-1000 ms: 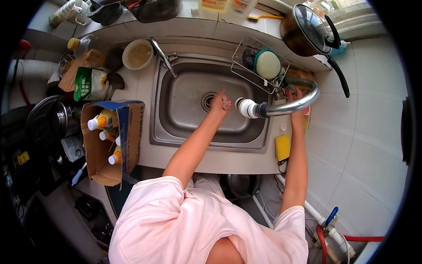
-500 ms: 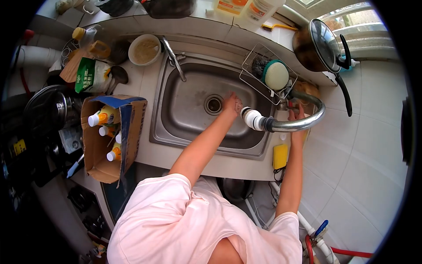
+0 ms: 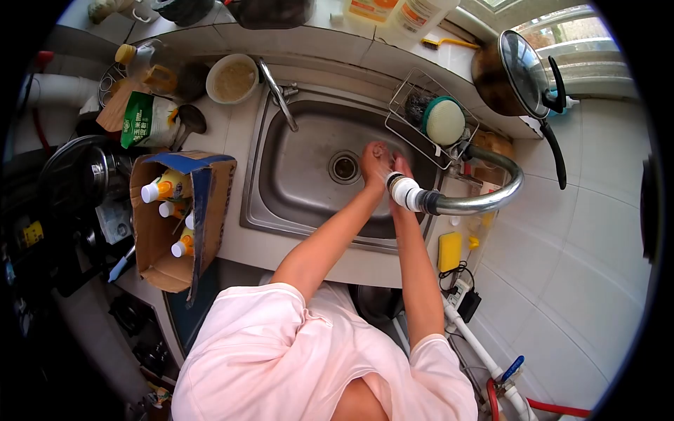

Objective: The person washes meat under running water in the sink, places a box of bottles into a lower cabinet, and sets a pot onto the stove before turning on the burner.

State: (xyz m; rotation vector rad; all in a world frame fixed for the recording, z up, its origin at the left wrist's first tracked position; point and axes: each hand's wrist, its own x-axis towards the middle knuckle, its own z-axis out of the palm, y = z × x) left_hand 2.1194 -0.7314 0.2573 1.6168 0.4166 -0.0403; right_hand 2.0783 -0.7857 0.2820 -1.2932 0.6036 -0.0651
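Over the sink, the left hand and right hand are hovering close together, to the right of the drain in the view; the left one's fingers are looking curled, the right one is partly hiding behind the nozzle, and I cannot tell whether either is grasping anything. That white nozzle is sitting on the end of a curved chrome spout, which is rising near the wire rack, bending round at the right and reaching in over the basin. The spout's end stretch is lying nearly crosswise in the view, with the nozzle pointing left and slightly away from the person, toward the hands. The rack is holding a dark scouring pad and a round, pale-faced scrubber with a teal edge. To the left of the sink, an open cardboard box is containing several white-capped bottles with orange on them. Behind it, a white bowl is holding something beige. On the ledge at right, a pot is wearing a glass lid, its contents too unclear to tell.
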